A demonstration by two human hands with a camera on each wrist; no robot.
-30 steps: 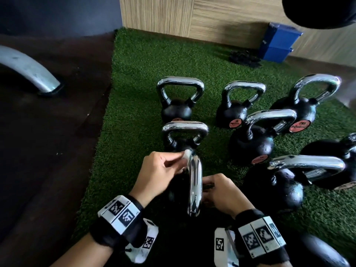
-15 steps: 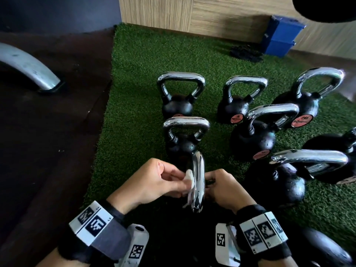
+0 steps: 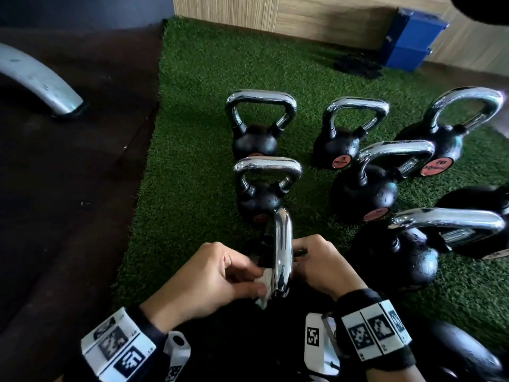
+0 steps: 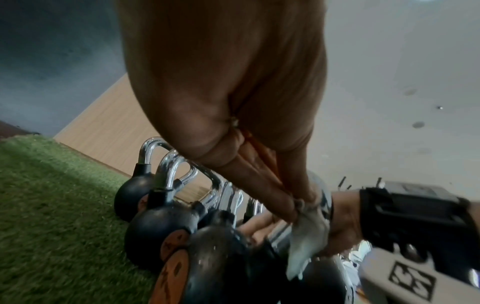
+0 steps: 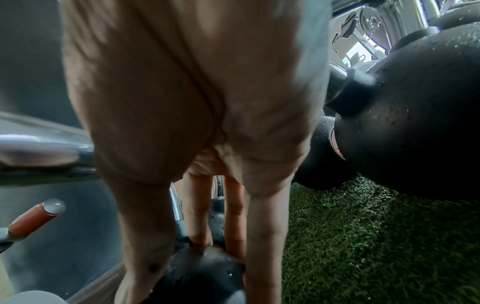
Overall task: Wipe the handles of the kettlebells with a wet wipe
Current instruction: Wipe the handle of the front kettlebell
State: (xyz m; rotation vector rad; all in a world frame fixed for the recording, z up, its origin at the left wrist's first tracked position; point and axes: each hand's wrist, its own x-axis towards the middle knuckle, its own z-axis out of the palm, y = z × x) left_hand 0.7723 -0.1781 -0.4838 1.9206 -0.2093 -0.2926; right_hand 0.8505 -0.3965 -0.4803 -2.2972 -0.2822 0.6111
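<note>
The nearest kettlebell's chrome handle stands edge-on between my two hands. My left hand pinches a white wet wipe against the near end of that handle; the wipe hangs crumpled below the fingers in the left wrist view. My right hand holds the kettlebell from the right, its fingers resting down on the black ball. Most of that ball is hidden under my hands in the head view.
Several more black kettlebells with chrome handles stand on the green turf, close behind and to the right. Dark rubber floor and a curved metal machine leg lie left. Blue boxes stand by the wooden wall.
My left hand has slid the wipe along the handle from its far end towards me. The right hand has stayed on the kettlebell.
</note>
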